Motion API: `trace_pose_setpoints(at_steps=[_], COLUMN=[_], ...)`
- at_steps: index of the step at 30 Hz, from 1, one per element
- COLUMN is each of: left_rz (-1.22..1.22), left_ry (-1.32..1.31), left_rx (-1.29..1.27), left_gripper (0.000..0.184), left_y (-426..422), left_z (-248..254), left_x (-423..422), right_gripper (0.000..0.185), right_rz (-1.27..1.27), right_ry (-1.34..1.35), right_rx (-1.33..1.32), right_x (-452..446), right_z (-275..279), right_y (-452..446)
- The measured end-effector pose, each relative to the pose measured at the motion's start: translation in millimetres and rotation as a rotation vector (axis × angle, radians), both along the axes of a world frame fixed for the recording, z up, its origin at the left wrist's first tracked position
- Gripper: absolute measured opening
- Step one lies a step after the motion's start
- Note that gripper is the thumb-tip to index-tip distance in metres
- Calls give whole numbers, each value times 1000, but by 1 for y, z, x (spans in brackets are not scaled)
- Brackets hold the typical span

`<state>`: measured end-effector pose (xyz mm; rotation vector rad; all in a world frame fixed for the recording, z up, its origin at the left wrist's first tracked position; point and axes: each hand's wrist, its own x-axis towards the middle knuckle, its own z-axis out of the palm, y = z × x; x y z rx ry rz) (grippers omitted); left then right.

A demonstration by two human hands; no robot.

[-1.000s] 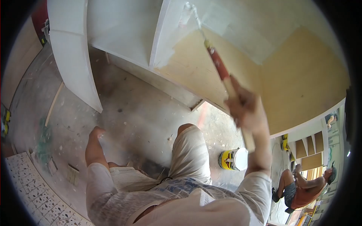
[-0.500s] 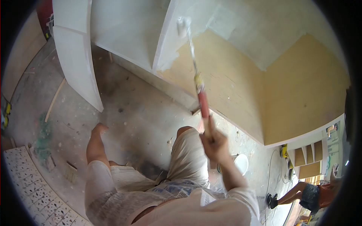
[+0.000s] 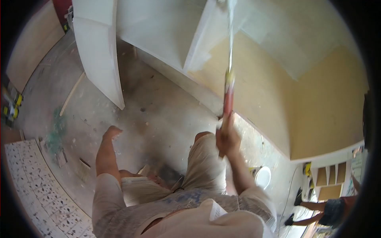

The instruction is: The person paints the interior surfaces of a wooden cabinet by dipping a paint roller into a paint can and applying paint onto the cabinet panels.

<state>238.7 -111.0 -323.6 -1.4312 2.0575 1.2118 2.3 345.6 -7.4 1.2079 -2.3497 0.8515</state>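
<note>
My right hand point(image 3: 228, 139) is closed round the wooden lower part of a long roller handle point(image 3: 228, 101) with a red grip. Its metal rod runs up to the top edge of the view, where the white roller head is mostly cut off. Behind the rod lies a cabinet panel point(image 3: 254, 79), part bare tan wood and part coated white. My left hand point(image 3: 113, 132) hangs low over the floor by my knee; its fingers are too small and indistinct to tell their pose.
A white-lidded paint bucket point(image 3: 262, 177) stands on the floor beyond my right forearm. A curved white panel point(image 3: 97, 51) rises at upper left. At lower right another person point(image 3: 333, 212) is near a small shelf unit point(image 3: 331, 176). Speckled tiles point(image 3: 43, 190) lie at lower left.
The view has shifted, so the cabinet sits further right. My right hand moved left from its first place, and the roller head has risen to the top edge. The other person now appears upright.
</note>
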Motion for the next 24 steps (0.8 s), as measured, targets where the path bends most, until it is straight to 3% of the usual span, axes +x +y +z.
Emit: trace_pose_setpoints(at_steps=[3,6,9,11,12,13,15,19,22,24], left_rz=[126,248,91,82,68,-196,-209,-396,-490,-260], left_ry=[-139,-195,-198,-87,-30,-105,-8,143,301,371], left_rx=[134,133,117,82,76,15,2,142,27,34], left_gripper=[44,41,38,44,43,47,48,50,42,35], left_y=[6,-2,3,30,33,55,101,196,274,305], left_z=[6,-32,-55,-23,-69,-21,23,116,171,216], left_x=[27,46,36,34,28,2,-25,-35,0,34], right_gripper=[66,63,64,71,75,77,80,79,54,30], right_rz=[226,85,38,30,-24,-72,-79,-167,-281,-316], right_ry=[100,191,-352,-706,-722,-734,-660,-904,-1236,-1269], right_rx=[-120,-8,-374,-589,-562,-494,-372,-35,-81,-64], right_x=[17,-28,-41,-19,-8,-9,-30,-65,-101,-108], right_z=[-36,1,25,60,72,78,89,180,188,204], right_y=[25,12,-12,-26,-31,-29,-29,-77,-68,-56])
